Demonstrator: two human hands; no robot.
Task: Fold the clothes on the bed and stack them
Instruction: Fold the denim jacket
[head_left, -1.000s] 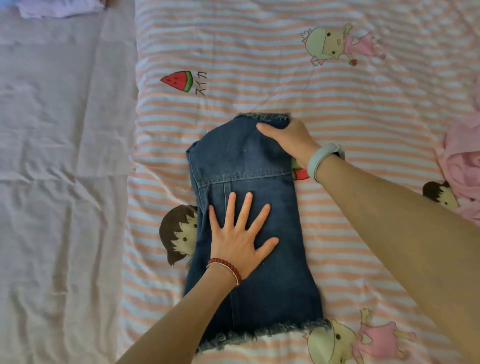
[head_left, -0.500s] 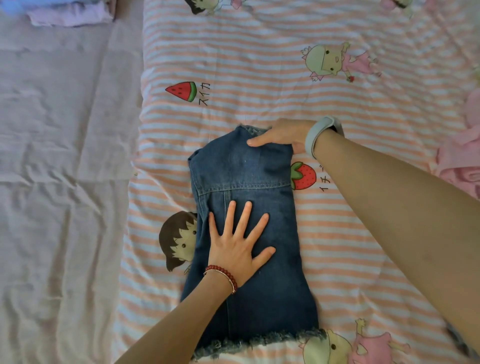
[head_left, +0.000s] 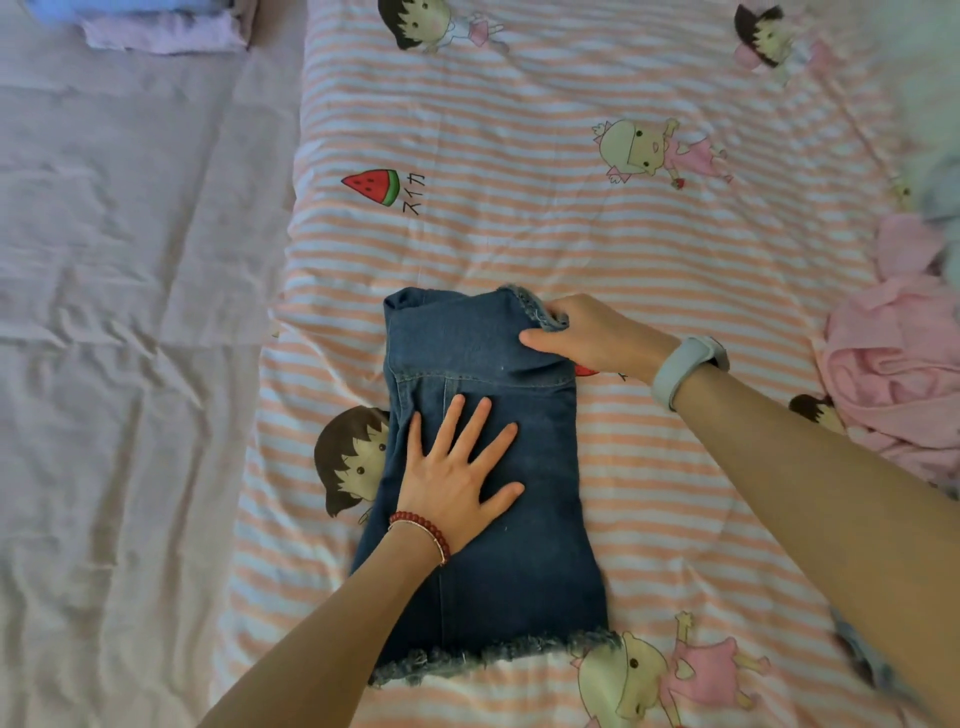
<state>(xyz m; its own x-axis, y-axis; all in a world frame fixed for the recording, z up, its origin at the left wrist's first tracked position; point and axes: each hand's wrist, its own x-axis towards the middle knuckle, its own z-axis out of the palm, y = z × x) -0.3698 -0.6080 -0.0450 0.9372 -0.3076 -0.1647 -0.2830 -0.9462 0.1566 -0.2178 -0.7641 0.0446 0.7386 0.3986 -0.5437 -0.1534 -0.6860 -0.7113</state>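
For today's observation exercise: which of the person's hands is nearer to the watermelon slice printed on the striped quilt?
Right. The right hand grips the blue denim shorts' far frayed edge, below and right of the watermelon print; the left hand presses flat lower down, farther away.

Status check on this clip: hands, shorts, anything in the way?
Left hand flat on denim shorts. Right hand grips their far frayed edge. Pink clothes heaped right, folded stack far left; neither obstructs.

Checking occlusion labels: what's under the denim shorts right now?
The denim shorts lie on the striped quilt. They partly cover a cartoon girl print at their left edge and a red fruit print beside the right hand. Anything else beneath is hidden.
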